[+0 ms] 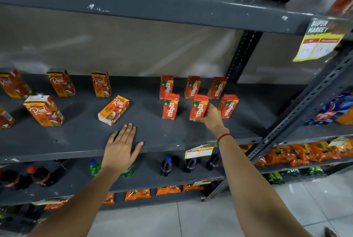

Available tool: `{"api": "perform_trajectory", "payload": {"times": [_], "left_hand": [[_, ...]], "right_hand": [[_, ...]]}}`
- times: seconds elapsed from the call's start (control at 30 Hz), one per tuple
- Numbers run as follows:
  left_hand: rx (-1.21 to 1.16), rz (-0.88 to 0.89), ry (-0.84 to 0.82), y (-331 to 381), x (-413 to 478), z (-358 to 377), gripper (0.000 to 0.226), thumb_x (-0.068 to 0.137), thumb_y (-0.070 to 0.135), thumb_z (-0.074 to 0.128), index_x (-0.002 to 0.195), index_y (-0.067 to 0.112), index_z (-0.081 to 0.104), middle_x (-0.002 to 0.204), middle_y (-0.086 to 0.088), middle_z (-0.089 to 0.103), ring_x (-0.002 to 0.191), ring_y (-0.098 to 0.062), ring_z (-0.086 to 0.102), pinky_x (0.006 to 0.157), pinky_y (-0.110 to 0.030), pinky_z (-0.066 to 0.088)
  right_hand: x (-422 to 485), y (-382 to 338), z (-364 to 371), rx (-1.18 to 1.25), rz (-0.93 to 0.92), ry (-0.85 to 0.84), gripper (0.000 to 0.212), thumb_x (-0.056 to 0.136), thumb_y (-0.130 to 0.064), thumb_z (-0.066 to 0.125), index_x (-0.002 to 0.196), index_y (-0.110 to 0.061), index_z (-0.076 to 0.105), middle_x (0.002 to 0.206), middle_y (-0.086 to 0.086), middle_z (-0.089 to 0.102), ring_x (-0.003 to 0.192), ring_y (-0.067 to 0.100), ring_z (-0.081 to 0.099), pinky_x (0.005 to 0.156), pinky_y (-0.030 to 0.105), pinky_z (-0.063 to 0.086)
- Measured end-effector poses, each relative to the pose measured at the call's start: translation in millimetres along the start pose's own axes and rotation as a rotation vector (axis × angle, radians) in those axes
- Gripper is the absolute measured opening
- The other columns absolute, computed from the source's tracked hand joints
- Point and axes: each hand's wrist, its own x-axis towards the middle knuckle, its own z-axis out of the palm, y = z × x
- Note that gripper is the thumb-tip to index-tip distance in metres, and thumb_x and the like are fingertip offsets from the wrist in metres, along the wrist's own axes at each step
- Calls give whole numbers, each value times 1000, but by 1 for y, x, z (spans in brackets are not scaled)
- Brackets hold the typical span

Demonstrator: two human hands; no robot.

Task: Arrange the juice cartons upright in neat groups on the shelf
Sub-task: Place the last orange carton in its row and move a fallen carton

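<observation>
Grey steel shelf (172,137): we log six upright Maaza cartons in two rows, our right hand (211,115) closed round the front middle carton (198,106), our left hand (120,148) flat, fingers spread, empty, near one Real carton (113,110) lying on its side.

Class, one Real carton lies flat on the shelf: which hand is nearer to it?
Left. The left hand rests just in front of the lying Real carton; the right hand grips a Maaza carton farther right.
</observation>
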Motion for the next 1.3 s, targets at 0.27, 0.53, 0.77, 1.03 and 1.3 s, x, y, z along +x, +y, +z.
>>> {"api": "perform_trajectory", "payload": {"times": [0.27, 0.53, 0.77, 1.03, 1.3], "left_hand": [[-2, -4, 22, 0, -1, 2, 80, 92, 57, 8, 131, 1, 49, 137, -15, 52, 127, -28, 47, 104, -45, 35], [-5, -14, 16, 0, -2, 0, 81, 91, 58, 6, 131, 2, 49, 137, -14, 51, 128, -27, 47, 105, -45, 35], [-23, 66, -2, -9, -11, -11, 78, 92, 56, 4, 134, 5, 46, 142, -10, 46, 134, -23, 37, 110, -40, 27], [-75, -76, 21, -74, -40, -29, 84, 90, 60, 1, 133, 4, 47, 142, -14, 45, 134, -27, 37, 109, -45, 29], [-36, -221, 29, -120, -38, -40, 87, 85, 65, 9, 140, 3, 34, 150, -15, 32, 140, -27, 24, 113, -45, 21]], "right_hand": [[20, 7, -6, -162, 25, -114, 58, 68, -13, 82, 118, -8, 53, 121, 12, 64, 113, 29, 60, 99, 39, 44], [-20, 13, 11, 87, 55, 118, 33, 75, 2, 71, 105, -3, 58, 108, 15, 68, 105, 27, 63, 88, 28, 49], [-88, -18, 73, 109, -39, 527, 14, 84, -4, 61, 98, 1, 60, 101, 18, 59, 97, 34, 56, 85, 41, 46], [-98, -110, 152, 135, -189, 64, 21, 86, -22, 64, 94, -3, 64, 96, 16, 66, 88, 30, 63, 80, 40, 52], [-66, -168, 217, 191, 103, -191, 49, 84, -40, 63, 111, 0, 63, 119, 21, 61, 111, 35, 56, 97, 39, 44]]}}
